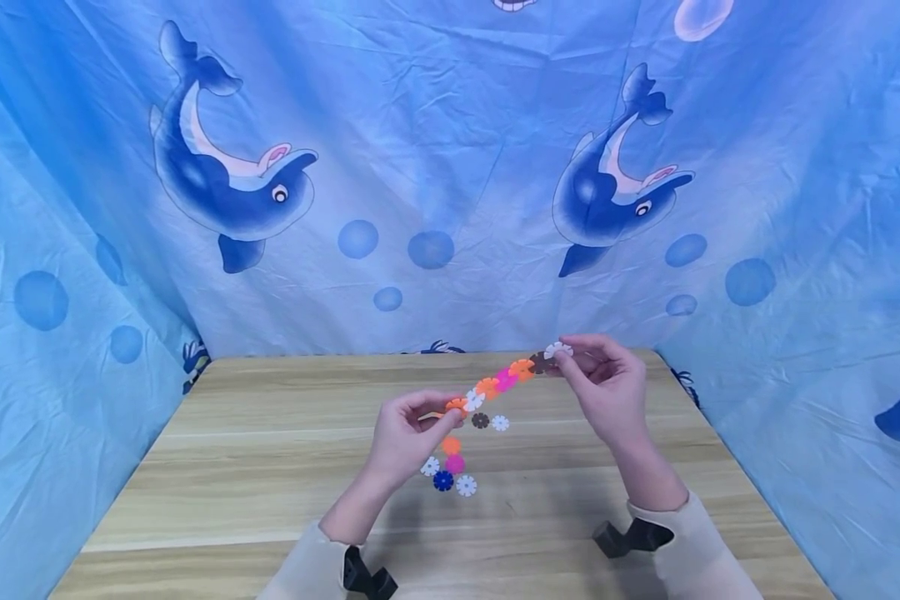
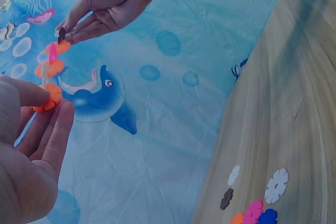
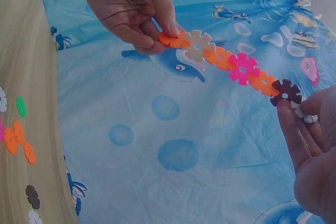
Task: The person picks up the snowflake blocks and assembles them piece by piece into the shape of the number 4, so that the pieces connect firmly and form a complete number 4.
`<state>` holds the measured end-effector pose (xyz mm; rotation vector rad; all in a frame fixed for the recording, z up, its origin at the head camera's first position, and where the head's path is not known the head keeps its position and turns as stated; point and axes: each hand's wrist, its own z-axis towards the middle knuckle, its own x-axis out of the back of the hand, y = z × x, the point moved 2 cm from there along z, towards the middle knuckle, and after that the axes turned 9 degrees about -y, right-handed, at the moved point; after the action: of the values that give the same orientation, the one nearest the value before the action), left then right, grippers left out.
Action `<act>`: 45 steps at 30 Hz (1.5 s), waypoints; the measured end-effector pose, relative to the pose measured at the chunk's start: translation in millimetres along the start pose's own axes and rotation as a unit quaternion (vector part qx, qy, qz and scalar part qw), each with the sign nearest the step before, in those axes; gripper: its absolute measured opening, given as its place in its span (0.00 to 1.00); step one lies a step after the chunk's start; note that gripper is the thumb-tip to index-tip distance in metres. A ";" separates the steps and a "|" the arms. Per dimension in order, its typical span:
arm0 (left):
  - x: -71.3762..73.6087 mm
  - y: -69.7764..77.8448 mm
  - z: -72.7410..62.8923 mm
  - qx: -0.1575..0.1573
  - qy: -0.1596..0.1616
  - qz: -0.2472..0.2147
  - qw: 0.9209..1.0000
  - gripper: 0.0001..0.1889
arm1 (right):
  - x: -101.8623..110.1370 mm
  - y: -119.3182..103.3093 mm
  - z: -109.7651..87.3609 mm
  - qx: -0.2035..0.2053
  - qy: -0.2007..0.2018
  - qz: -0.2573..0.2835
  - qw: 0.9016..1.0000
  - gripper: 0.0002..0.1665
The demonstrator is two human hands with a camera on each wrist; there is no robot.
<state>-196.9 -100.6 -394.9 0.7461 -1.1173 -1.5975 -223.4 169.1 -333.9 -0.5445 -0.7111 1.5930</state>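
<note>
A chain of slotted plastic snowflake discs is stretched between my two hands above the table, rising to the right. My left hand pinches the orange disc at its left end between thumb and fingers. At the other end, my right hand pinches the white disc, its fingertips touching the dark brown disc beside it. Orange, white and pink discs make up the middle, slotted into one another. The right hand's fingers partly cover the end white disc.
Loose discs lie on the wooden table below the hands: a brown one, a blue one, a pink one, a green one, plus several white and orange ones. A blue dolphin-print cloth hangs behind and at both sides.
</note>
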 end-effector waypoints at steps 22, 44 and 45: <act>4.8 1.7 2.7 0.014 0.027 -0.033 0.999 0.10 | 2.1 23.1 -4.0 0.058 -0.082 0.073 0.992 0.22; 5.3 11.4 2.1 -0.001 0.033 -0.035 0.999 0.10 | -24.6 120.4 -38.7 -0.202 -0.233 -0.270 0.912 0.14; 5.4 11.5 2.0 -0.001 0.033 -0.035 0.999 0.11 | -26.5 124.4 -41.0 -0.205 -0.246 -0.286 0.903 0.14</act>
<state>-195.9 -105.9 -383.2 0.8378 -1.0517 -1.6208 -277.6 140.5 -452.7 -0.1847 -1.4620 1.0172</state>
